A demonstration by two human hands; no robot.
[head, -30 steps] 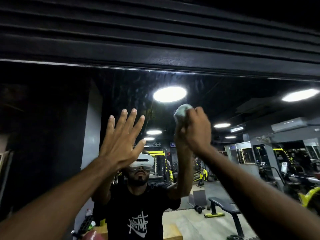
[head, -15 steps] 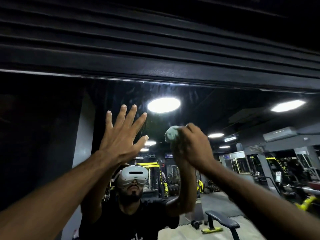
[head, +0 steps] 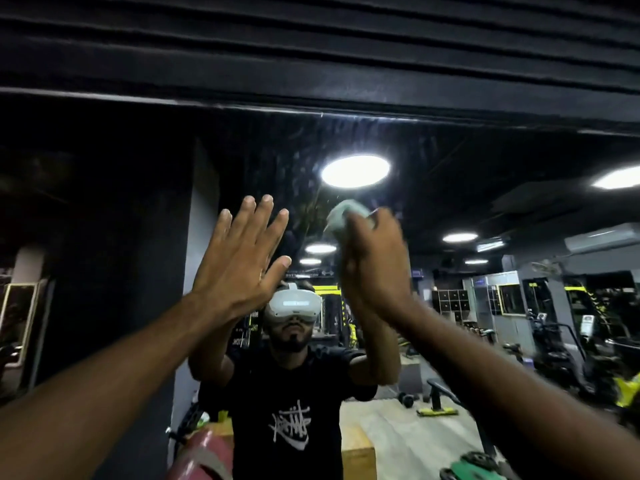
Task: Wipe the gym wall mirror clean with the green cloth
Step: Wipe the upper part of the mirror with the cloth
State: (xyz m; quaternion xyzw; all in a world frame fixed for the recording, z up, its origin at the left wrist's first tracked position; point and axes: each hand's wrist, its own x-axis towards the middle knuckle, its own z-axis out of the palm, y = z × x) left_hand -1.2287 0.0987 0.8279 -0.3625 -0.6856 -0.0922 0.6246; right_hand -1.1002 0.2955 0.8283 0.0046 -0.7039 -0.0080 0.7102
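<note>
Step in hand: the cloth [head: 346,216] is wiping the upper part of the mirror [head: 485,209]. It sits against the glass high up, just right of centre, below the reflected lamp [head: 355,170]. The cloth is bunched into a small, pale green wad. The right hand [head: 375,268] grips it with fingers curled round it (motion blur hides the exact hold). The left hand [head: 239,261] is spread flat with fingers straight, just left of the cloth, apparently braced on the glass. Streaks [head: 304,161] show above the cloth, up to the mirror's top edge. Next move, as judged: carry the cloth up and across those streaks with even pressure.
</note>
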